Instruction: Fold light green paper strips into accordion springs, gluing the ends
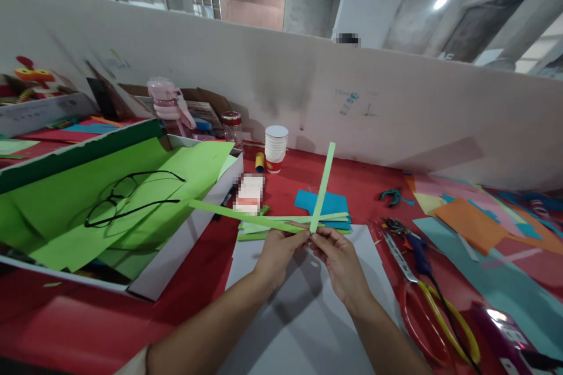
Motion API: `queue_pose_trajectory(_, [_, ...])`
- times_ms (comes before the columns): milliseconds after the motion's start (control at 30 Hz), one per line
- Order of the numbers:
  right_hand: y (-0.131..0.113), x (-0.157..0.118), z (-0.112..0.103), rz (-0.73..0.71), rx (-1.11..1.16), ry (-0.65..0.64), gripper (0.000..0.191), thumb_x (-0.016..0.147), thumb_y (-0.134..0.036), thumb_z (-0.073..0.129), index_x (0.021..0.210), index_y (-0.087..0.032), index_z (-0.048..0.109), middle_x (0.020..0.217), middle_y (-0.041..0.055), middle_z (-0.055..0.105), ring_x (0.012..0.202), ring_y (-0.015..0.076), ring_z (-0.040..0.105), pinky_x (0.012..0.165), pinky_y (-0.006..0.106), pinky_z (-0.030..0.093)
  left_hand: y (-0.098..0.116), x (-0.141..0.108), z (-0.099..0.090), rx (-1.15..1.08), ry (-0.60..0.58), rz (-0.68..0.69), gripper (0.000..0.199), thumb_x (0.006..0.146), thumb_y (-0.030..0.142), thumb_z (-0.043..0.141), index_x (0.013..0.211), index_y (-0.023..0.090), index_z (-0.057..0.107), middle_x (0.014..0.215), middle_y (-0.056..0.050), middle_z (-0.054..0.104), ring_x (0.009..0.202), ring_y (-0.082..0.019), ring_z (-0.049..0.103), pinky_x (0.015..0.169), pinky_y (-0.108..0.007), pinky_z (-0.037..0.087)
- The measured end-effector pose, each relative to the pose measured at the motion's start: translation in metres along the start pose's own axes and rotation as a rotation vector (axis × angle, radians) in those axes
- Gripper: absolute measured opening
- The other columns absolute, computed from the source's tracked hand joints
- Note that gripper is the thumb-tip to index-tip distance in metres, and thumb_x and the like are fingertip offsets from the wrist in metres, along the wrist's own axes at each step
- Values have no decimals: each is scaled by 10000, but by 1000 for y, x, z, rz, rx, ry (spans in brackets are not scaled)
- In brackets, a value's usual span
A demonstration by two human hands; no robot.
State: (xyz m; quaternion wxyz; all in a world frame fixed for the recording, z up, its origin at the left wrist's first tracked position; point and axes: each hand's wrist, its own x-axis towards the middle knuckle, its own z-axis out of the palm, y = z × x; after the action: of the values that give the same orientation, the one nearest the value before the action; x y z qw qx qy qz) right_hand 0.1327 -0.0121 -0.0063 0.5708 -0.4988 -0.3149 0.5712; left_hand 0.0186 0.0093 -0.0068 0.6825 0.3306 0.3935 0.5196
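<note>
My left hand (276, 256) pinches one end of a bright green paper strip (240, 214), which stretches out to the left toward the box. Fingers closed, my right hand (341, 262) holds the lower end of a paler green paper strip (324, 179) that points up and away. The two strips meet at my fingertips; whether they are joined there I cannot tell. Just beyond my hands lie several more green strips (259, 224) beside a blue paper piece (328, 204). Beneath my hands is a white sheet (303, 328) on the red table.
At left, a white box (197, 217) holds green paper (145, 187) and eyeglasses (112, 206). Paper cups (276, 143) stand at the back. Scissors (433, 316), a glue gun (417, 252), pliers (390, 196) and coloured paper (472, 222) lie right. A white partition (264, 76) rises behind.
</note>
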Motion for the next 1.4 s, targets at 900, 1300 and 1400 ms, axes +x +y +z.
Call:
queue_pose_trajectory(900, [3,0,0,-41,-2,-7,172,659,-296,740,757,-175,666,678,-12,604,612,92,502,595,214,401,2,-1,-3,-18,-82,24,71,613,165,704,649,138,649,587,8,591,576,-104,513,576,-229,401])
queue_pose_trajectory(1300, [-4,0,-2,15,115,-42,166,613,-253,764,717,-169,667,677,-22,582,570,70,468,568,196,398,-4,6,-8,-160,-83,-143,169,517,159,788,666,146,709,644,-19,673,605,-104,586,639,-233,472])
queue_pose_trajectory(1400, [-5,-1,-1,3,87,-18,181,603,-266,767,724,-171,670,684,-19,587,577,79,471,575,210,402,-7,7,-10,-141,-81,-133,171,546,179,791,696,149,716,686,-27,688,628,-105,595,645,-225,473])
